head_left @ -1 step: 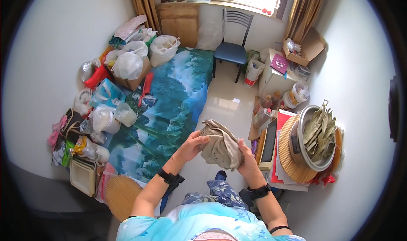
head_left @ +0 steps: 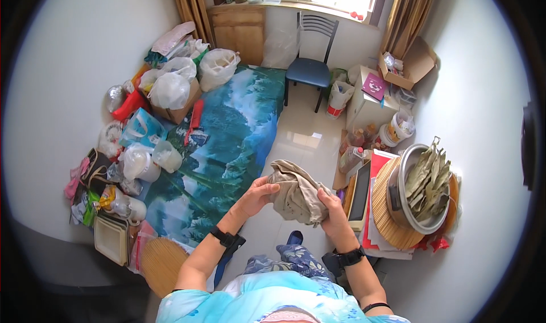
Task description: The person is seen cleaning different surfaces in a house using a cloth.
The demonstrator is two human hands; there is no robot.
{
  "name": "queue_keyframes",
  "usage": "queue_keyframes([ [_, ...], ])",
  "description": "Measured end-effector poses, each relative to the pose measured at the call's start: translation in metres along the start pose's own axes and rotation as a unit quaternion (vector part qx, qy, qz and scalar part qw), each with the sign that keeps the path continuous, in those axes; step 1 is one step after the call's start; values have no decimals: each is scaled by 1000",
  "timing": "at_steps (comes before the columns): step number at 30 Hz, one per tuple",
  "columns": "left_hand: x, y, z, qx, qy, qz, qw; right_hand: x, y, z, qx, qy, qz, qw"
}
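Left hand [head_left: 259, 195] and right hand [head_left: 335, 214] stand apart, each clamped on one side. Past them spreads a blue-green landscape-print sheet [head_left: 222, 135]; above pale floor tiles [head_left: 297, 140], between both hands, hangs the crumpled beige cloth [head_left: 297, 193]. Little has changed: the right thumb leans further over it, seemingly firming the grip.
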State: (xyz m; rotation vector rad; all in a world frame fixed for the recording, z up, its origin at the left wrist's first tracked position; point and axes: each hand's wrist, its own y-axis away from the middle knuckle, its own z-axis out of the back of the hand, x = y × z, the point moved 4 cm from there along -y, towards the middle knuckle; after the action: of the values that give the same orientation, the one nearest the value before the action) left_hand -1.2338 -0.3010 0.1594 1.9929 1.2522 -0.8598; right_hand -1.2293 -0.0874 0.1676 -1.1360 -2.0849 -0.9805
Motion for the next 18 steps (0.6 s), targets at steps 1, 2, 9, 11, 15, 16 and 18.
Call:
queue_keyframes([
  [1, -1, -12, 2, 5, -8, 21, 1000, 18, -9, 2, -27, -26, 2, 999],
  [2, 8, -25, 10, -11, -36, 39, 999, 32, -19, 5, -23, -27, 0, 999],
  [9, -4, -95, 23, -35, -91, 63, 993, 82, -87, 21, -82, 101, 88, 988],
  [11, -21, -114, 9, 14, -100, 85, 991, 77, -108, 15, -40, 142, 76, 986],
  [15, -17, -141, 34, 27, -118, 22, 992, 71, -139, -30, 39, 248, 85, 964],
  [16, -26, -145, 39, 19, -113, 10, 993, 74, -148, -35, 50, 257, 83, 962],
  [18, -41, -143, 50, 46, -44, 52, 997, 78, -164, -50, 70, 330, 70, 939],
])
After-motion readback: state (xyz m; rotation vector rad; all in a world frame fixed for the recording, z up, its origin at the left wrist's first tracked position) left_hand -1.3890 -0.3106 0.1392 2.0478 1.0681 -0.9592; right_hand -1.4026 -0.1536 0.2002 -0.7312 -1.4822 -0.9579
